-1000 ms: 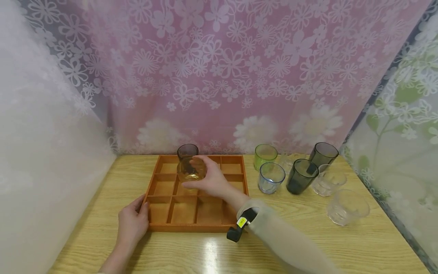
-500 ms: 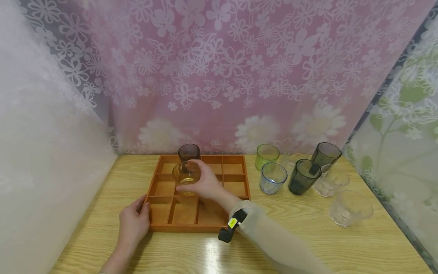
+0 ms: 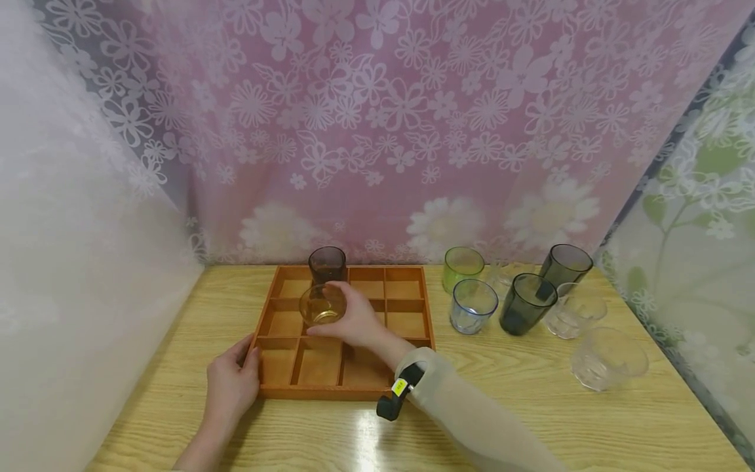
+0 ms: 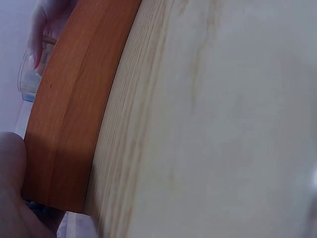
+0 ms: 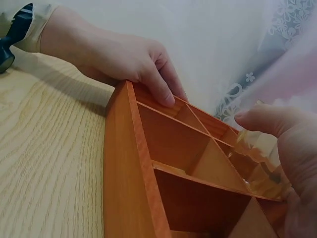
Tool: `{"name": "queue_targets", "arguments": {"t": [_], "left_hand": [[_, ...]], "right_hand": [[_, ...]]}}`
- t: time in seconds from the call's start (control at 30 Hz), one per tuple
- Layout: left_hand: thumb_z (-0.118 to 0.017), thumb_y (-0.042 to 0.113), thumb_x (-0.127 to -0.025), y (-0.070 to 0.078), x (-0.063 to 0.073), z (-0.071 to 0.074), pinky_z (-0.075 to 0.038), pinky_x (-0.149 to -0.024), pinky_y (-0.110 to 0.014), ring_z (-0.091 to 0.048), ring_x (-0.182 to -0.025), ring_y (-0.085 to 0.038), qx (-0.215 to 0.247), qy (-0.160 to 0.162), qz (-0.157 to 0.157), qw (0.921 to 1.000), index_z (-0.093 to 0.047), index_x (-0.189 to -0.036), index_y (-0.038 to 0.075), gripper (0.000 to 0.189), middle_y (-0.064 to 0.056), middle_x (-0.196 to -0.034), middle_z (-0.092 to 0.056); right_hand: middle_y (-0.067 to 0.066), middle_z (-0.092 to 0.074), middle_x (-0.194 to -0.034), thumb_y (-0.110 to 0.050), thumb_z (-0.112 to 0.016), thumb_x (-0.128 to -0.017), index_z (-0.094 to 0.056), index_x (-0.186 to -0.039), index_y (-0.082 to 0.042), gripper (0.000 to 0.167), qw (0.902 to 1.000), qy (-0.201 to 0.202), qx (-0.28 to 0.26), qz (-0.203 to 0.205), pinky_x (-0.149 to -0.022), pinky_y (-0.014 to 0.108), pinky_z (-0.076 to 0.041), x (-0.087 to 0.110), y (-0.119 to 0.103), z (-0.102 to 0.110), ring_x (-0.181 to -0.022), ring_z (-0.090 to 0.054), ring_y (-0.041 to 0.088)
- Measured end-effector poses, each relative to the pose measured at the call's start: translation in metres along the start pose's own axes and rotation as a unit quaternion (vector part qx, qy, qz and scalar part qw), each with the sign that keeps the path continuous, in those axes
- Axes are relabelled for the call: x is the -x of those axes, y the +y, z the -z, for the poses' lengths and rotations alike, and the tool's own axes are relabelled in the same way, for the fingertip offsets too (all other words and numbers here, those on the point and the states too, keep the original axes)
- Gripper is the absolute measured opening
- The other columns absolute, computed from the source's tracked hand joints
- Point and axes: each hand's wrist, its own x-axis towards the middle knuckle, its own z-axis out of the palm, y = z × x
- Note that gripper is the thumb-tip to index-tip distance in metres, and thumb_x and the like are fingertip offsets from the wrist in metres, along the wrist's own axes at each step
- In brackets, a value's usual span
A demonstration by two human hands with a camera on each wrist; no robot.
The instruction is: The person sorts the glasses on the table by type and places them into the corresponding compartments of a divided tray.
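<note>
An amber glass (image 3: 314, 307) is in my right hand (image 3: 358, 320), thumb on the near side and fingers on the far side. It stands upright at a middle-row compartment of the divided wooden tray (image 3: 330, 394); whether its base touches the bottom I cannot tell. Directly behind it, a dark brownish glass (image 3: 326, 261) sits in a back-row compartment. My left hand (image 3: 231, 385) grips the tray's left side near the front corner. In the right wrist view the thumb of that left hand (image 5: 129, 62) lies over the tray's rim.
Right of the tray stand a green glass (image 3: 463, 267), a blue-rimmed glass (image 3: 474, 308), two dark grey glasses (image 3: 527, 307) and several clear glasses (image 3: 601, 364). A pink floral curtain (image 3: 366, 164) closes off the back; pale sheets hang at both sides.
The amber glass has moved left and down with my right hand, from above the tray's middle to the compartment in front of the dark glass. My left hand keeps its grip on the tray.
</note>
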Motion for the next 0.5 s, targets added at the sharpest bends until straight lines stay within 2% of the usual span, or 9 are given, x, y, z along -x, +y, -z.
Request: {"name": "queue_targets", "arguments": {"t": [0.17, 0.4, 0.5], "left_hand": [[-0.058, 0.005, -0.107, -0.0009, -0.0014, -0.0023, -0.056, -0.095, -0.053, -0.066, -0.12, -0.038, 0.004, 0.0, -0.003, 1.0, -0.062, -0.141, -0.008, 0.037, -0.028, -0.129, -0.069], [-0.059, 0.004, -0.107, -0.0049, -0.001, -0.0027, -0.057, -0.091, -0.043, -0.067, -0.119, -0.034, -0.002, 0.004, -0.004, 1.0, -0.064, -0.14, -0.007, 0.036, -0.026, -0.128, -0.069], [-0.058, 0.004, -0.107, -0.0038, -0.001, -0.0025, -0.057, -0.09, -0.041, -0.067, -0.118, -0.035, -0.003, 0.002, -0.004, 1.0, -0.064, -0.14, -0.007, 0.036, -0.027, -0.128, -0.069]], "right_hand": [[0.008, -0.066, -0.14, -0.028, -0.1, -0.072, -0.051, -0.152, -0.003, 0.097, 0.9998, 0.001, 0.021, 0.002, -0.117, 0.046, -0.041, 0.0003, 0.0014, 0.003, -0.137, -0.054, 0.028], [0.006, -0.066, -0.14, -0.035, -0.1, -0.073, -0.053, -0.151, -0.003, 0.096, 0.9982, 0.002, 0.059, 0.011, -0.113, 0.044, -0.045, 0.0011, 0.0051, 0.0024, -0.134, -0.056, 0.026], [0.007, -0.066, -0.141, -0.035, -0.1, -0.072, -0.054, -0.151, -0.003, 0.097, 0.9986, 0.007, 0.053, 0.006, -0.109, 0.044, -0.049, 0.0027, 0.0042, 0.0044, -0.131, -0.058, 0.028]]}}
